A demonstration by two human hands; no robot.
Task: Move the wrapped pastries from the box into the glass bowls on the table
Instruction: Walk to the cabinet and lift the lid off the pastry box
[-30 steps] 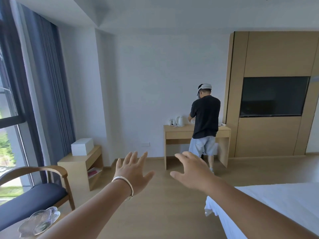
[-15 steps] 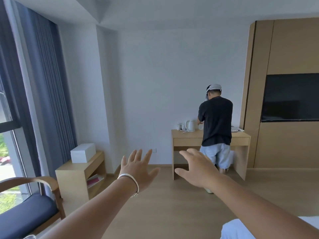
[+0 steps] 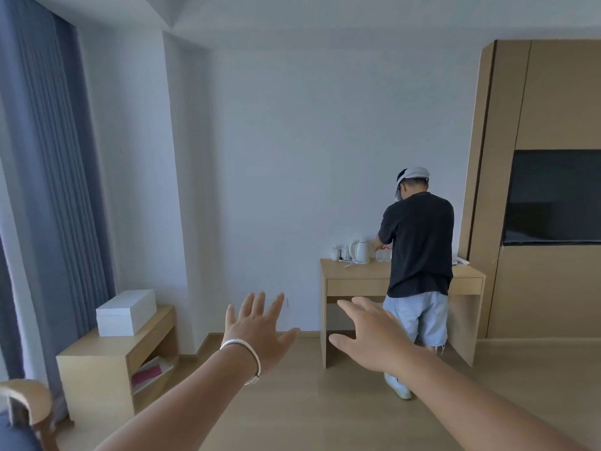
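Both my arms reach forward into the room. My left hand, with a silver bracelet at the wrist, is open with fingers spread and holds nothing. My right hand is also open and empty, palm down. A closed white box stands on a low wooden cabinet at the left, well beyond my left hand. No pastries, glass bowls or table are in view.
A person in a black shirt stands with their back to me at a wooden desk bearing a white kettle. Blue curtains hang at the left, a chair's wooden arm sits bottom left, and a wall-mounted TV is at right.
The view has lifted and swung left: the glass bowl, the chair seat and the white bed have dropped out of view. Both hands stay open, stretched forward.
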